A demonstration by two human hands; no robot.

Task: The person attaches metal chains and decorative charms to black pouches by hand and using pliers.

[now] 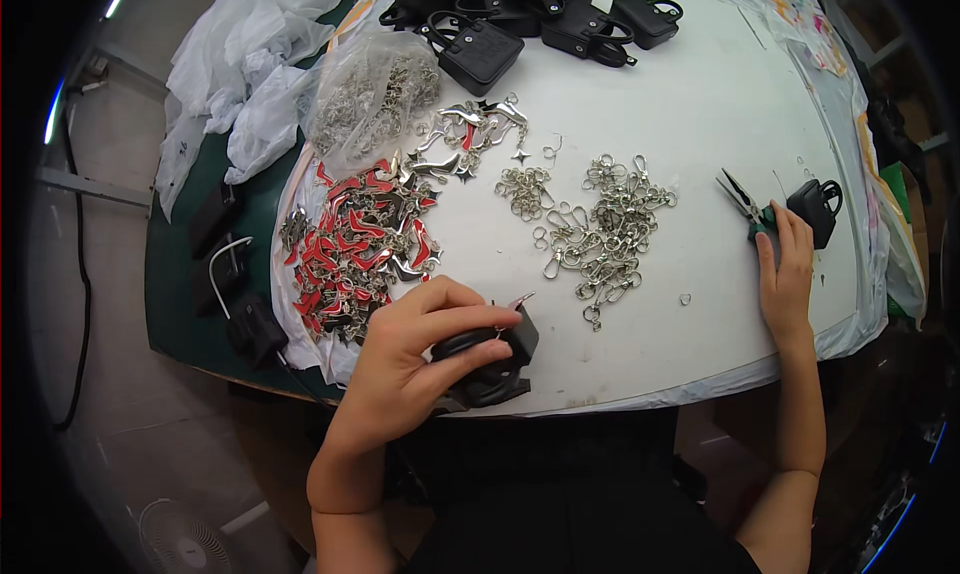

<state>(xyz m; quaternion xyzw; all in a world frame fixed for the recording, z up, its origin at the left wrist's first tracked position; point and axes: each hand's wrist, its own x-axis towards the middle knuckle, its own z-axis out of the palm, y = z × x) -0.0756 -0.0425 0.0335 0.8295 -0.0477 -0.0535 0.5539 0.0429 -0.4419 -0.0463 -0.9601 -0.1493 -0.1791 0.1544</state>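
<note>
My left hand [420, 349] is closed on a small black bag [530, 339] by the table's front edge. Thumb and index finger pinch near a small metal piece [522, 301] that sticks out at the bag's top; its kind is too small to tell. Over on the right, my right hand [790, 274] has its fingers around the green handles of needle-nose pliers [742, 196], which lie on the table with jaws apart. Another small black bag [815, 209] sits just beside those fingers. Between my hands lies a pile of silver swivel clasps [615, 229].
Red and silver shoe-shaped charms [360, 244] are heaped at the left, below a clear plastic bag of metal parts [375, 99]. Several black mini bags [480, 54] stand at the back. Small rings [525, 192] lie mid-table. A black power adapter [255, 329] rests on the green surface.
</note>
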